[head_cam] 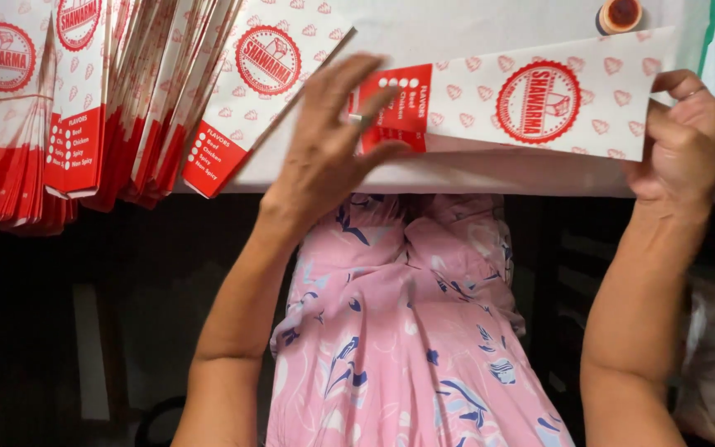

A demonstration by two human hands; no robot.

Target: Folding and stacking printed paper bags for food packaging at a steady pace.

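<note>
Hands: both up at the near edge of the table, working one flat paper sleeve between them.
Left hand: the left hand lies over the red end of the sleeve, fingers spread fairly wide and mostly straight, fingertips pressing down on the paper. There's a ring on one finger. Thumb sits underneath/along the near edge of the sleeve, so it's kind of a loose pinch plus a flat press.
Right hand: the right hand is curled around the white end of the sleeve, fingers narrow and bent, thumb on top, gripping the paper edge right at the table's right side.
Sleeve: long white paper with small red shapes all over it, a round red emblem in the middle and a red block at the left end. It lies flat-ish across the near edge of the table, stretched between the two hands.
Stack: a big fanned pile of the same sleeves sits at the left part of the table, red ends hanging out over the near edge. The nearest one is tilted and just beside the left hand, can't tell if they touch.
Table: white top, only the near strip shows.
Far edge: small round orange-and-brown pot, well apart from both hands, mostly cut off by the frame.
Below: pink floral dress in the lap area, dark floor either side.
</note>
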